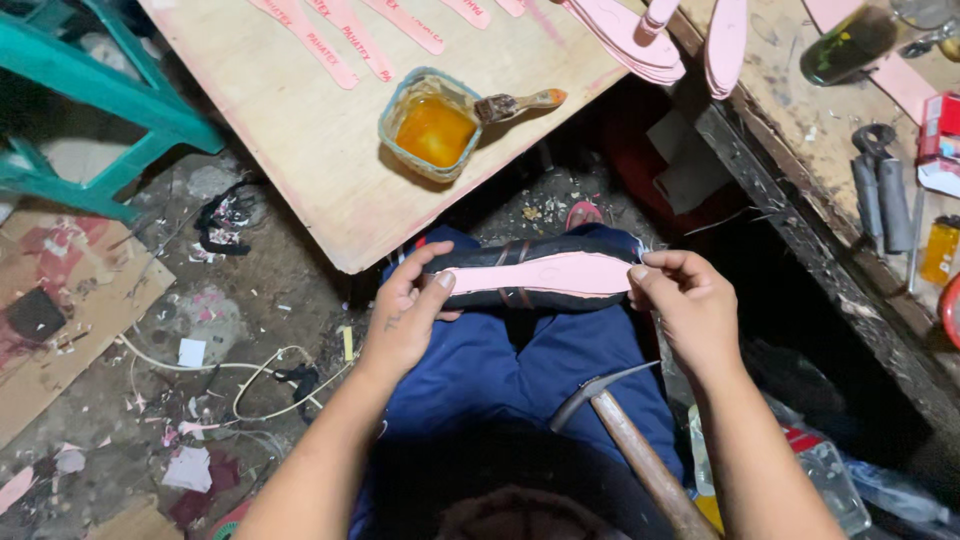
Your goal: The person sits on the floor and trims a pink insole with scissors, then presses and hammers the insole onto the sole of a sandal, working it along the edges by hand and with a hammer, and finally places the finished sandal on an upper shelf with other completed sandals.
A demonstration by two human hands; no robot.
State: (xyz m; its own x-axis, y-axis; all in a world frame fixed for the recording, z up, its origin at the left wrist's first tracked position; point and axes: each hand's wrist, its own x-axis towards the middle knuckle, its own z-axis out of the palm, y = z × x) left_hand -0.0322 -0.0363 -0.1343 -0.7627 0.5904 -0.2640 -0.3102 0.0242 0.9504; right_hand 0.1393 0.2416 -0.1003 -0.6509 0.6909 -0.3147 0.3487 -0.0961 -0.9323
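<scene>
My left hand [405, 315] and right hand [685, 300] grasp the shoe [535, 275] below the glue tub [432, 125]; press the pink insole [560, 274] flat, edges aligned.

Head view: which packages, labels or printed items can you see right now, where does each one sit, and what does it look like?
Red and white box: far right edge of the workbench, small, rectangular, partly cut off.
Pink strips: lying in a row on the plywood board at top, long, narrow, red lettering.
Plastic packaging: on the floor at lower right, beside the right hand's forearm, clear with a red patch.
No screens or signs in view.
</scene>
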